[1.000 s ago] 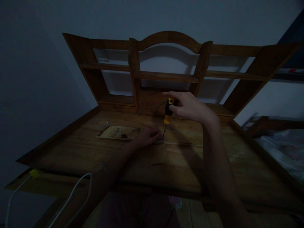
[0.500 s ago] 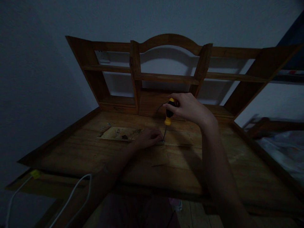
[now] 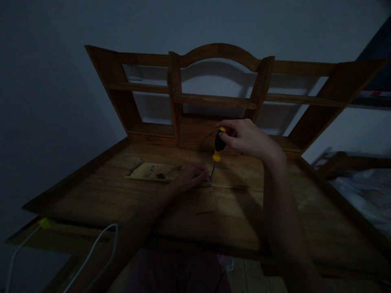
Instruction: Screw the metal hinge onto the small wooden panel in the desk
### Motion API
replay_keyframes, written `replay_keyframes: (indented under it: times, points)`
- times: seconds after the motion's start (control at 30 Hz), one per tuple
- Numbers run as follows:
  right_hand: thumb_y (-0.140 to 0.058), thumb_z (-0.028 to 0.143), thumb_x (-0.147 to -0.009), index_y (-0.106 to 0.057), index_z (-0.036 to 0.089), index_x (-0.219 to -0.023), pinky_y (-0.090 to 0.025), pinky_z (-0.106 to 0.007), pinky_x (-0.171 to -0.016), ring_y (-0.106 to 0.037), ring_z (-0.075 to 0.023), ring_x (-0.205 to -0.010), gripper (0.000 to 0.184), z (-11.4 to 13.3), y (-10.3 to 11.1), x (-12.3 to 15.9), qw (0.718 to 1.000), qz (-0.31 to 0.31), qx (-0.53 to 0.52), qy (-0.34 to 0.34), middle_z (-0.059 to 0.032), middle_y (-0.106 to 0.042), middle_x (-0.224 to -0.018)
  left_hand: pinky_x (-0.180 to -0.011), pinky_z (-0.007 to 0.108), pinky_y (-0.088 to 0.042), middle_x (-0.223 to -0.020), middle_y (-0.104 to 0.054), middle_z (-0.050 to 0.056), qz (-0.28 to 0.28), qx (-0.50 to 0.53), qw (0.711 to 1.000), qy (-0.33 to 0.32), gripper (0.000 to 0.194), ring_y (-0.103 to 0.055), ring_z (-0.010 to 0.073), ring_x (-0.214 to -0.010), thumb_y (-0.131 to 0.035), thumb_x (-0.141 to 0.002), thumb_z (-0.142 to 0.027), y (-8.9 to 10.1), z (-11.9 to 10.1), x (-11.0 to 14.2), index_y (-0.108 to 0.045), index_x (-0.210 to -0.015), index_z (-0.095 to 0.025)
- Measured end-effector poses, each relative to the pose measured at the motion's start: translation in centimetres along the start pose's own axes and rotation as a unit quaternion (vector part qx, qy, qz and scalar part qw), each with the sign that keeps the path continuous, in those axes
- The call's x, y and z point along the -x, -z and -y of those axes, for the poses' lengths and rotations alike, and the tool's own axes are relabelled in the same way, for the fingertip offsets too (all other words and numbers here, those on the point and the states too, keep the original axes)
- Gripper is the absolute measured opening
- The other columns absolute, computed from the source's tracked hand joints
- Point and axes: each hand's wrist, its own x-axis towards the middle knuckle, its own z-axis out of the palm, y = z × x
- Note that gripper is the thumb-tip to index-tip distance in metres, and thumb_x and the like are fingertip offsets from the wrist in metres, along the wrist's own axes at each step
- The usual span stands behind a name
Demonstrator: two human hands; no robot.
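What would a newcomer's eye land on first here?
Probably the yellow-and-black screwdriver, tilted in the right hand, its tip down beside the left hand. Next, the arched wooden shelf along the back of the desk. Then the pale strip left of the left hand, with a dark scrap on it.

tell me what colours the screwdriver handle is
The screwdriver handle is black and yellow, clearest in the head view.

One screwdriver (image 3: 218, 145), one worktop (image 3: 100, 191), two small metal pieces (image 3: 131, 164).
The rest numbers one recess (image 3: 143, 169) holding one larger dark flake (image 3: 160, 176), one thin flat piece (image 3: 205, 202), one yellow piece (image 3: 45, 223), one wall socket (image 3: 134, 73) and one shelf unit (image 3: 218, 49) of three bays.
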Motion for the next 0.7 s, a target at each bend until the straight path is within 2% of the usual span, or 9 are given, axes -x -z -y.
replay_keyframes:
  times: [0.2, 0.33, 0.43, 0.57, 0.7]
  points:
    - [-0.058, 0.038, -0.099, -0.077, 0.018, -0.108, -0.045, -0.031, -0.074, -0.069, -0.0216, -0.082, 0.029, -0.15, -0.13, -0.03, 1.0, -0.007, 0.02, 0.005, -0.0068, -0.077, -0.092, -0.089, 0.033, -0.053, -0.1, -0.077, 0.006, -0.016, -0.008, 0.999, 0.032, 0.062, -0.071, 0.0212, -0.093, -0.033, -0.109, -0.056, 0.14, -0.82, 0.04, -0.08, -0.089, -0.021]
    - [-0.056, 0.046, -0.101, -0.076, 0.019, -0.099, -0.044, -0.032, -0.071, -0.068, -0.0225, -0.081, 0.034, -0.08, -0.27, -0.07, 0.999, -0.01, 0.039, -0.007, -0.0067, -0.076, -0.089, -0.088, 0.032, -0.053, -0.102, -0.078, 0.006, -0.015, -0.01, 0.999, 0.041, 0.062, -0.072, 0.0214, -0.094, -0.033, -0.108, -0.058, 0.13, -0.82, -0.02, -0.079, -0.088, -0.021]
    - [-0.057, 0.046, -0.1, -0.078, 0.017, -0.108, -0.047, -0.033, -0.077, -0.07, -0.0242, -0.087, 0.037, -0.09, -0.32, -0.1, 0.999, -0.011, 0.039, -0.007, -0.0094, -0.078, -0.099, -0.089, 0.031, -0.053, -0.102, -0.078, 0.006, -0.011, -0.011, 0.999, 0.041, 0.063, -0.072, 0.0213, -0.095, -0.034, -0.108, -0.058, 0.2, -0.87, 0.01, -0.08, -0.09, -0.02]
    - [-0.056, 0.029, -0.096, -0.071, 0.015, -0.135, -0.05, -0.034, -0.087, -0.071, -0.0242, -0.099, 0.044, -0.17, -0.33, -0.04, 1.0, -0.01, 0.001, 0.008, -0.0107, -0.075, -0.125, -0.088, 0.031, -0.053, -0.102, -0.078, 0.007, -0.012, -0.02, 0.999, 0.038, 0.063, -0.071, 0.0211, -0.095, -0.033, -0.108, -0.057, 0.25, -0.96, 0.08, -0.08, -0.092, -0.019]
    - [-0.055, 0.028, -0.097, -0.071, 0.017, -0.136, -0.05, -0.035, -0.091, -0.071, -0.0242, -0.1, 0.044, -0.12, -0.35, 0.0, 1.0, -0.003, -0.017, 0.016, -0.0085, -0.077, -0.123, -0.087, 0.032, -0.053, -0.097, -0.078, 0.007, -0.016, -0.02, 0.999, 0.04, 0.064, -0.071, 0.0215, -0.091, -0.034, -0.108, -0.058, 0.2, -0.87, 0.01, -0.08, -0.089, -0.018]
